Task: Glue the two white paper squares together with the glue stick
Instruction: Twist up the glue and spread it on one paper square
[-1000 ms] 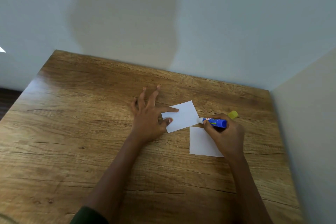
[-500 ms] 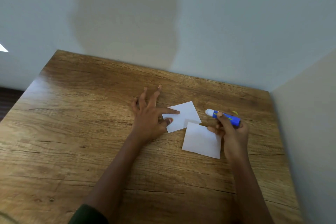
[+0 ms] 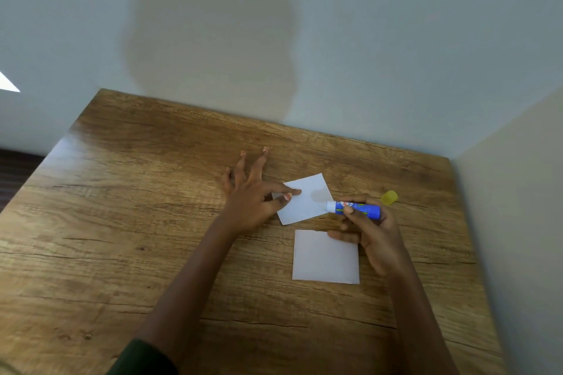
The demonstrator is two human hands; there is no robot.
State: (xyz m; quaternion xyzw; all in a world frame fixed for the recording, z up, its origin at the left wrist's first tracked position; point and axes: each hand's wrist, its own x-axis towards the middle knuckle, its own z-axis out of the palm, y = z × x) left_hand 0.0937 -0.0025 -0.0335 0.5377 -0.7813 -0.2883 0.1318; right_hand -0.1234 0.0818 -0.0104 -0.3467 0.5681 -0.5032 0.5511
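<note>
Because a loose sheet would slide under a rubbed stick, the farther paper square [image 3: 307,204] is pinned to the desk [image 3: 122,222] by the left hand [image 3: 253,201]. Its fingers are spread and straight, with forefinger and thumb pressed flat on the square's left part, and nothing is gripped by it. The glue stick [image 3: 356,209] is enclosed by the curled fingers and thumb of the right hand [image 3: 374,237] and is held almost level. Its white tip is brought to the right edge of that square, presumably so that glue can be spread over the surface left free by the pinning fingers. A faint grey patch is seen just beside the tip; whether it is glue or shadow cannot be told.

The nearer paper square [image 3: 324,256] is laid flat and apart, on the side toward the desk's front edge. Its far right corner is overlapped by the right hand's lower fingers, though contact cannot be judged. It is taken to be waiting within reach for pressing on. The yellow cap [image 3: 389,197] is set beyond the right hand, toward the desk's right edge, clear of the work. Both squares lie in the desk's right half.
</note>
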